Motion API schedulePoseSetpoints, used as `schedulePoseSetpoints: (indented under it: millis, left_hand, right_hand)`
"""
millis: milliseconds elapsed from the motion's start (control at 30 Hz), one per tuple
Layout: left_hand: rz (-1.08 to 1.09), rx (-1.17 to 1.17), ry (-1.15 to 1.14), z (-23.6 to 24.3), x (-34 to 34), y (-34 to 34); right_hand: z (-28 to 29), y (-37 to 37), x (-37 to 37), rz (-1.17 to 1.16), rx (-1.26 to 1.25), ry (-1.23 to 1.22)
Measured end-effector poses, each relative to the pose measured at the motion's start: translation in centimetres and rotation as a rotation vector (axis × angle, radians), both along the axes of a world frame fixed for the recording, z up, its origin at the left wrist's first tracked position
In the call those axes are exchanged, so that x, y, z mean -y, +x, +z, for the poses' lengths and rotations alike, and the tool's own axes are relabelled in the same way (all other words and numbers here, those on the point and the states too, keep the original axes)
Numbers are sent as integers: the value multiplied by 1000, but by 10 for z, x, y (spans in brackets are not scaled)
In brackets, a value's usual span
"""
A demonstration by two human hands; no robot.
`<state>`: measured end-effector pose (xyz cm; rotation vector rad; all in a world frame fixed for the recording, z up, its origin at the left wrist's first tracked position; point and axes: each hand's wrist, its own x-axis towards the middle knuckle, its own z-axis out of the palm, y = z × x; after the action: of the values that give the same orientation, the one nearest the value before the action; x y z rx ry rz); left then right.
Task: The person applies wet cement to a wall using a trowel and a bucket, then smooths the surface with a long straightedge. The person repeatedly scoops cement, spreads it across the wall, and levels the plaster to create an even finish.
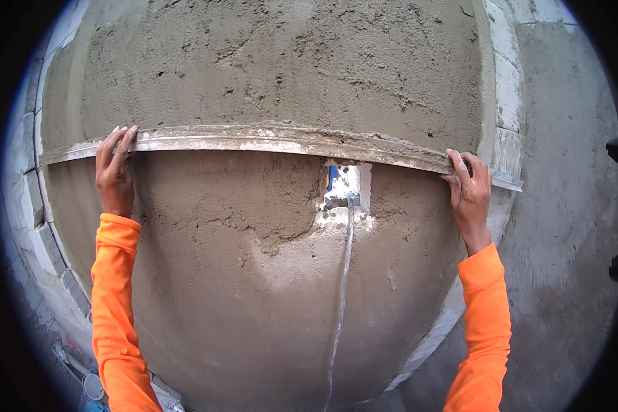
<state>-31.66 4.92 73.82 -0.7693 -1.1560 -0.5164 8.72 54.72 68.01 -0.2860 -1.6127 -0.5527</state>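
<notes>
A long metal screed bar [254, 141], smeared with mortar, lies level across a wall of wet grey-brown plaster [268, 69]. My left hand [115, 172] grips it near its left end, fingers hooked over the top edge. Toward the other end, my right hand [470, 189] has its fingers curled over the bar in the same way. Plaster is heaped in a ridge along the bar's upper edge. The surface above it is rough and pitted; below, it is partly smoother, with a ragged patch left of the middle.
Just under the bar, a square opening [345, 185] in the plaster shows white edges and something blue. A thin grey cable [343, 295] hangs from it. Pale blocks [508, 96] border the plaster on the right, others on the left. A small bucket [93, 386] stands at lower left.
</notes>
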Motion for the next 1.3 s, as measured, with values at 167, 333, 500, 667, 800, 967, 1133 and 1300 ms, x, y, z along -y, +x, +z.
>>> schedulePoseSetpoints:
  millis: [167, 333, 500, 667, 800, 967, 1133, 1300]
  left_hand:
    - [26, -121, -39, -2, -11, 2]
    - [24, -179, -21, 84, 4, -33]
    - [-97, -40, -83, 196, 16, -42]
    - [-2, -81, -82, 153, -1, -18]
    - [30, -122, -59, 112, -20, -8]
    - [5, -188, -3, 202, -7, -28]
    - [-99, -30, 7, 258, 5, -33]
    - [67, -163, 56, 209, -15, -14]
  right_hand:
    - [2, 2, 3, 14, -74, 166]
    - [67, -16, -2, -16, -142, 209]
    - [149, -26, -12, -19, -172, 282]
    - [119, -2, -23, -4, -110, 199]
    - [98, 8, -27, -7, -125, 130]
    - [185, -14, -28, 49, -163, 303]
    - [250, -22, -30, 6, -142, 435]
    - [216, -1, -46, -5, -99, 253]
